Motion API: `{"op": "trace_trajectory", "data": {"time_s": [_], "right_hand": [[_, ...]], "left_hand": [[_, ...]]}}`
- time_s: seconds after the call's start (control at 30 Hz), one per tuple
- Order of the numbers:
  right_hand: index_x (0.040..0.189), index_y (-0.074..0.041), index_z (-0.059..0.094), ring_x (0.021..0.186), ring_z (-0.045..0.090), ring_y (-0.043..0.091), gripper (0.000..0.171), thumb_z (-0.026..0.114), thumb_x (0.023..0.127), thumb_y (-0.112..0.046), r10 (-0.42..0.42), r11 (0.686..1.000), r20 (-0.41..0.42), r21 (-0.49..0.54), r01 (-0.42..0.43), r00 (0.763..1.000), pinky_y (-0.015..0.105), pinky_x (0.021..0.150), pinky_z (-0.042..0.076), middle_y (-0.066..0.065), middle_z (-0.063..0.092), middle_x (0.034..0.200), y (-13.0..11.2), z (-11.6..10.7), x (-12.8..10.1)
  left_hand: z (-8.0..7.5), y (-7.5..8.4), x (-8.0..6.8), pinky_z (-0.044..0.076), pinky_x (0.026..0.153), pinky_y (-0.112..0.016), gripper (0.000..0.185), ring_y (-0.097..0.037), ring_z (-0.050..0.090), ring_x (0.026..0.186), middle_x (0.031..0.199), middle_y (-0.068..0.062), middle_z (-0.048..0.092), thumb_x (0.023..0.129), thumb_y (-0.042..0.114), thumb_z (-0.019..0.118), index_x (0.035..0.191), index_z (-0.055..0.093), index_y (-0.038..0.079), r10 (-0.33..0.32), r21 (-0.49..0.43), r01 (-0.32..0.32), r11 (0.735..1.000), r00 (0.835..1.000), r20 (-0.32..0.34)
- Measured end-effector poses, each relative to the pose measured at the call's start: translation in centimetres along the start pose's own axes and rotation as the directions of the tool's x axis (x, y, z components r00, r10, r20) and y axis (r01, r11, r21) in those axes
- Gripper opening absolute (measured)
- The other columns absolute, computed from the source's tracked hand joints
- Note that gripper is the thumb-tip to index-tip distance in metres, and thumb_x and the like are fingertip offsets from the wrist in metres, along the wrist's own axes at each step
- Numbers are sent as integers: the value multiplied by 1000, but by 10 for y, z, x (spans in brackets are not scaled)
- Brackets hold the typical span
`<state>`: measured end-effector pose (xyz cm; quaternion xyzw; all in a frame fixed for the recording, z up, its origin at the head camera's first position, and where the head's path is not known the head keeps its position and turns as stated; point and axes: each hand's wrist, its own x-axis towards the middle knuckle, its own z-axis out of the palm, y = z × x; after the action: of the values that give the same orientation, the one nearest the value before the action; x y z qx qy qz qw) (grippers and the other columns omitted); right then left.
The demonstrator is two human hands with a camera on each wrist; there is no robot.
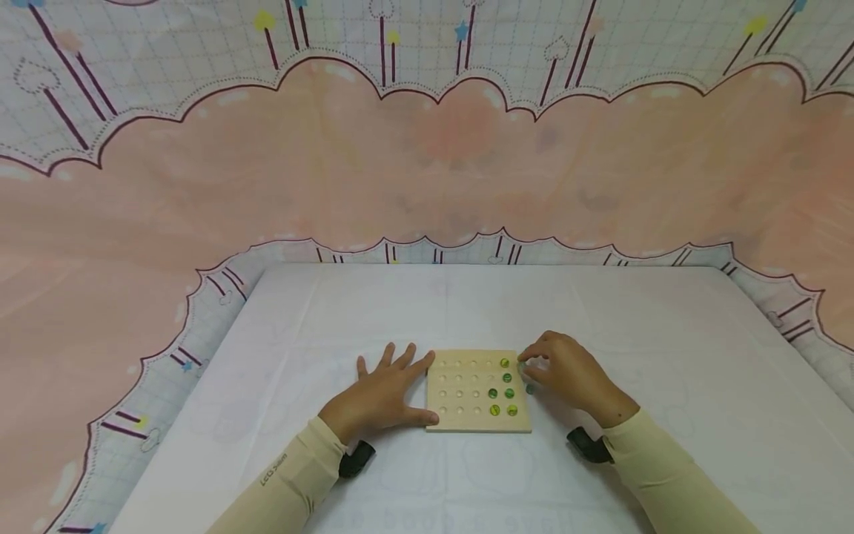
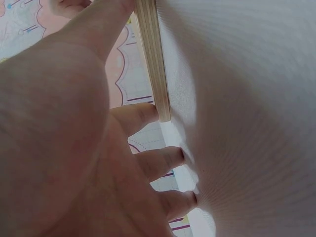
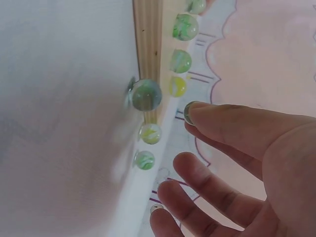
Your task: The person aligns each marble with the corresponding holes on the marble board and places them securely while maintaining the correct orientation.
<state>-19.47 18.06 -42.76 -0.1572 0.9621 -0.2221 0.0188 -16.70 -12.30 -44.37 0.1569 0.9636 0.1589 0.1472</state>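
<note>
A pale wooden board (image 1: 459, 425) with rows of small round hollows lies flat on the white table. Several green and yellow glass marbles (image 1: 509, 393) sit in hollows on its right side. My left hand (image 1: 376, 393) has its fingers spread, thumb at the board's near left corner and index finger at the far left corner. At the right edge, my right hand (image 1: 574, 374) pinches a marble (image 3: 188, 112) between thumb and index finger, its other fingers lying apart. Beside that edge on the table are a greenish marble (image 3: 146, 95), a yellow one (image 3: 150, 133) and a green one (image 3: 144, 160).
The white table (image 1: 373, 304) stretches around the board. Behind it hangs a peach and white patterned cloth (image 1: 427, 163). A dark wrist camera (image 1: 356, 459) is on the left wrist and another dark camera (image 1: 590, 446) on the right.
</note>
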Motion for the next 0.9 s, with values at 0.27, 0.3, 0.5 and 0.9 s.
{"op": "trace_trajectory", "data": {"time_s": [0.27, 0.3, 0.5, 0.9], "right_hand": [[101, -13, 80, 90, 60, 18, 16, 79, 85, -11, -29, 999, -30, 20, 30, 999, 38, 81, 55, 2, 68, 99, -5, 0, -3], [101, -13, 80, 90, 60, 18, 16, 79, 85, -11, -35, 999, -36, 21, 35, 999, 37, 80, 54, 2, 67, 98, -6, 0, -3], [100, -14, 80, 90, 59, 19, 16, 80, 84, -11, -51, 998, -48, 25, 52, 998, 34, 79, 52, 1, 66, 98, -12, 2, -2], [101, -14, 80, 88, 55, 17, 15, 75, 87, -11, -26, 996, 5, 86, 25, 1000, 32, 78, 49, -1, 64, 95, -27, 10, 4]], "left_hand": [[2, 0, -1, 2, 110, -81, 103, -45, 5, 154, 168, -10, 19, 75, 69, 73, 159, 27, 32, 5, -11, -5, 1000, 1000, 1], [2, 0, -1, 2, 110, -81, 103, -45, 5, 154, 168, -10, 18, 75, 69, 73, 159, 26, 32, 7, -8, -7, 1000, 1000, 2], [-1, 1, 1, 4, 110, -81, 103, -45, 5, 154, 168, -10, 18, 75, 69, 73, 159, 26, 33, 11, 8, -11, 1000, 1000, -3], [-1, -1, -1, 4, 110, -81, 103, -45, 6, 154, 168, -9, 18, 74, 70, 73, 159, 27, 33, -9, 7, 9, 1000, 1000, -3]]}}
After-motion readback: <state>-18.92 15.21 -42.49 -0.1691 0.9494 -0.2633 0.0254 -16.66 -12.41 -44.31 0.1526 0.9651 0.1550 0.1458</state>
